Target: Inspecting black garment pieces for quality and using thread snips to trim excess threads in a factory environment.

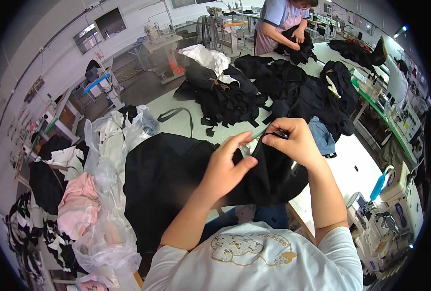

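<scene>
A large piece of black fabric (176, 169) lies over the table edge in front of me and hangs toward my lap. My right hand (295, 143) is closed, pinching a raised edge of this black fabric between thumb and fingers. A small dark, shiny thing shows within its curled fingers, too small to make out. Just left of it, my left hand (227, 165) is held over the fabric with thumb and fingers apart, and nothing shows in its grasp. A pale sliver lies between the two hands; its kind is unclear.
Piles of black cut pieces (293, 85) cover the table beyond. A blue denim piece (322, 137) lies to the right, near a sewing machine (394, 208). Clear plastic bags (106, 194) and pink cloth (78, 206) are at left. A co-worker (283, 29) handles black cloth across the table.
</scene>
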A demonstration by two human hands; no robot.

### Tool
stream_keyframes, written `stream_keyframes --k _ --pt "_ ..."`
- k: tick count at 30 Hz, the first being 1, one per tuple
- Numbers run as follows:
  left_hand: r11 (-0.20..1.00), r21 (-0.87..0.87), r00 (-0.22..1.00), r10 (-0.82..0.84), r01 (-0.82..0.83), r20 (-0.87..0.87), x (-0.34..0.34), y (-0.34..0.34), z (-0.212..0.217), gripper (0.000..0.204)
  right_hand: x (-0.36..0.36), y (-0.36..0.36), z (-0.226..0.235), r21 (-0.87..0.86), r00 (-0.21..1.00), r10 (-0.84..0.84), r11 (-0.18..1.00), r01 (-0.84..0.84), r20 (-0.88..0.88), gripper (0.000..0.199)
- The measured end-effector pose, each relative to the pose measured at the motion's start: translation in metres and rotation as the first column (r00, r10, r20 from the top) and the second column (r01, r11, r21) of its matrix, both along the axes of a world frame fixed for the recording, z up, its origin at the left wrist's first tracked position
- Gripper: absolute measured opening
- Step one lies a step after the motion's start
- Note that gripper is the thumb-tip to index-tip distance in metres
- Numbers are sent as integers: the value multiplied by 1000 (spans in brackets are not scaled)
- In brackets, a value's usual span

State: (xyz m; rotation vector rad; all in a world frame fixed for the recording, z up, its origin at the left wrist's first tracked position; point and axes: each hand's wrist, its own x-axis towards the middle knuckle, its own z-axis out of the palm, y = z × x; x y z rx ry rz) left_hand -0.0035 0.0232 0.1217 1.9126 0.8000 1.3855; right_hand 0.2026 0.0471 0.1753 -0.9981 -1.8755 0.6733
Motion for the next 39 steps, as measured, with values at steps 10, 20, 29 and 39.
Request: stream_keyframes --k 10,20,29,39 --pt "855 -484 980 -124 186 157 -30 -1 -13 16 22 10 9 -263 981 192 946 -187 -4 18" --pt "902 -401 903 31 159 428 -82 -26 25 16 47 17 7 -351 940 329 873 -338 -85 13" --pt "936 -349 844 154 41 513 -106 -33 20 14 65 14 9 -354 923 369 854 -382 -109 14" --pt "959 -257 577 145 118 804 -143 -31 4 18 72 15 0 -392 919 368 832 -394 -143 21"
